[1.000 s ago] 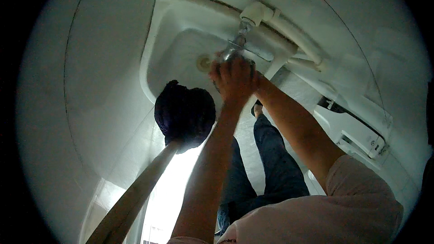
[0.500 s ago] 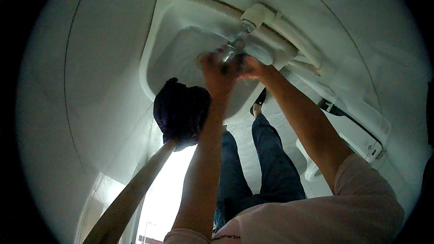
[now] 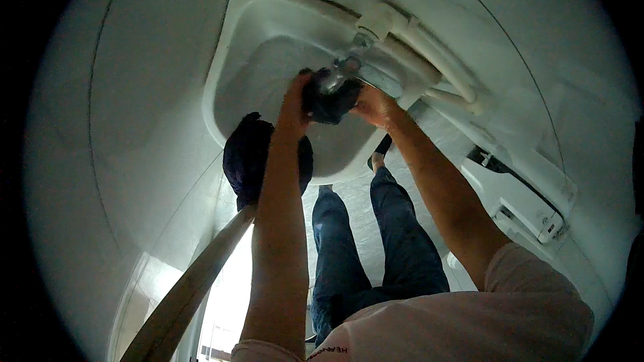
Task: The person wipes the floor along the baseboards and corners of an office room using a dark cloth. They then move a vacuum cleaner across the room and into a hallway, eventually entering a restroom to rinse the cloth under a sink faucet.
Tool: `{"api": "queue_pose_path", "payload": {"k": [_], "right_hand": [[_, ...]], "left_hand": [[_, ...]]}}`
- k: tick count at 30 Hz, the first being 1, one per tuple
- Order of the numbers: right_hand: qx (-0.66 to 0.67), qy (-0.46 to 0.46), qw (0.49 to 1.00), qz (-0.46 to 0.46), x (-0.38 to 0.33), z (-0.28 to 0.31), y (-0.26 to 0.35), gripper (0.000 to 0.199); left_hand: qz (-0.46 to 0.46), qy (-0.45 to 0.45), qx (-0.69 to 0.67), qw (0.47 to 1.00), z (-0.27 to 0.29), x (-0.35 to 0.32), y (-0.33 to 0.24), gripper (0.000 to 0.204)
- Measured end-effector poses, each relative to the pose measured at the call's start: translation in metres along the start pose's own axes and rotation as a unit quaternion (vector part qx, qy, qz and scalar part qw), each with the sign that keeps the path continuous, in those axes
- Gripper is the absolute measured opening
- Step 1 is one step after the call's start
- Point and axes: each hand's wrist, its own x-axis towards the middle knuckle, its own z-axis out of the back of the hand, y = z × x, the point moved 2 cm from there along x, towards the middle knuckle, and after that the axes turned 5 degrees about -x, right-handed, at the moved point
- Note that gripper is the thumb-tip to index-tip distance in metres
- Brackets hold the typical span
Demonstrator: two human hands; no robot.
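A dark blue crumpled cloth (image 3: 330, 102) sits just above the centre of the frame, pressed against a shiny metal tap (image 3: 343, 70) over a white ceramic wash basin (image 3: 228, 67). The left hand (image 3: 295, 97) grips the cloth's left side, fingers curled tight around the fabric. The right hand (image 3: 373, 104) holds the cloth's right side, its fingers closed against it as well, so the cloth is bunched between the two hands and wrapped about the tap's lower part.

Both forearms rise from the lower edge of the frame and converge on the tap: the left one runs almost straight up through the middle, the right one slants in from the lower right out of a pale pink short sleeve (image 3: 537, 295).

Just left of the left forearm, a second dark blue bundle of fabric (image 3: 245, 157) lies against the basin's front rim, partly hidden by that arm. White plastic pipes (image 3: 429, 50) branch from the wall behind the tap toward the upper right. Between the arms, blue denim trouser legs (image 3: 396, 241) stand on a pale tiled floor (image 3: 355, 201). A white box-shaped fitting (image 3: 520, 204) hangs at the right, and a long beige rail (image 3: 188, 288) crosses the lower left.
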Motion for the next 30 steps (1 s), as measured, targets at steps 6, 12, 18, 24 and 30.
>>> {"api": "queue_pose_path", "payload": {"k": [6,12,18,24,30], "right_hand": [[0.072,0.123,0.990,-0.015,0.050,0.043,-0.040,0.040],[-0.077,-0.008,0.993,-0.087,0.040,0.042,-0.051,0.039],[-0.204,-0.041,0.976,-0.056,0.026,0.033,-0.013,0.056],[-0.125,-0.101,0.985,-0.069,0.014,-0.017,-0.009,0.039],[-0.115,-0.117,0.972,-0.168,0.015,-0.007,-0.036,0.032]], "left_hand": [[-0.538,-0.139,0.444,0.703,-0.063,-0.032,0.060,0.036],[-0.325,-0.125,0.401,0.847,-0.015,0.043,0.020,0.044],[-0.437,-0.015,0.453,0.777,0.054,0.080,0.063,0.039],[-0.538,-0.209,0.523,0.627,-0.065,-0.055,0.050,0.043],[-0.404,-0.095,0.468,0.780,-0.029,0.016,0.014,0.047]]}}
